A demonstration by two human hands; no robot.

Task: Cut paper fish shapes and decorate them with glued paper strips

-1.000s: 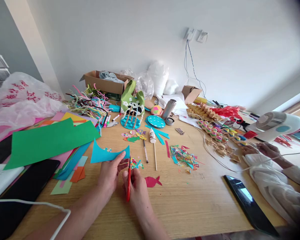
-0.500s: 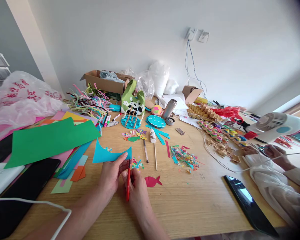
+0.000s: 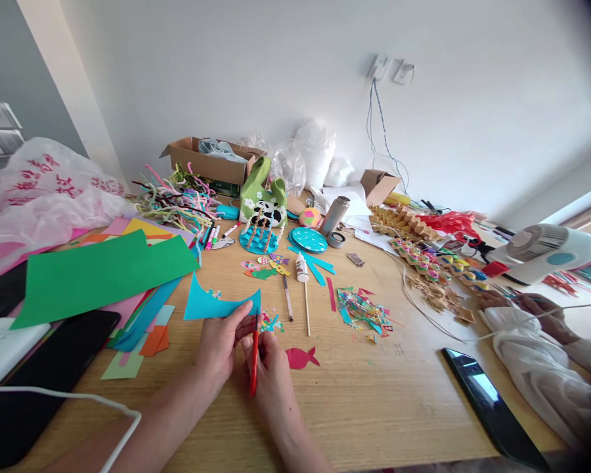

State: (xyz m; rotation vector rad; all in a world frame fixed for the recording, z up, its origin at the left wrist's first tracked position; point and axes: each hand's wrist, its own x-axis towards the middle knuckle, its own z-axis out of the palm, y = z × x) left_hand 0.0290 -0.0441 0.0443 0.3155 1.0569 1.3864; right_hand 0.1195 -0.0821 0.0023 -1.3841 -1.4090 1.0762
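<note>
My left hand (image 3: 225, 338) pinches a piece of blue paper (image 3: 207, 305) with a curved upper edge, held above the wooden table. In my right hand (image 3: 270, 364) is a pair of red-handled scissors (image 3: 254, 364), its blades upright at the paper's right end. How far the blades are apart, I cannot tell. A red paper fish (image 3: 302, 358) lies just right of my right hand. Behind my hands are small paper scraps (image 3: 270, 322) and several decorated paper fish (image 3: 266, 268). A pen (image 3: 287, 299) and a glue bottle (image 3: 301, 267) lie or stand beyond, near a white stick (image 3: 306, 310).
Green paper (image 3: 103, 279) tops a stack of coloured sheets at left, near a black phone-like slab (image 3: 54, 387). A pile of clippings (image 3: 362, 307) lies right of centre. A phone (image 3: 487, 401) rests at right, where another person's hands (image 3: 542, 312) work beside a fan (image 3: 546, 249).
My hands, the blue paper and the scissors stay nearly in place. The whole view has shifted very slightly. At right, the other person's hand has moved a little.
</note>
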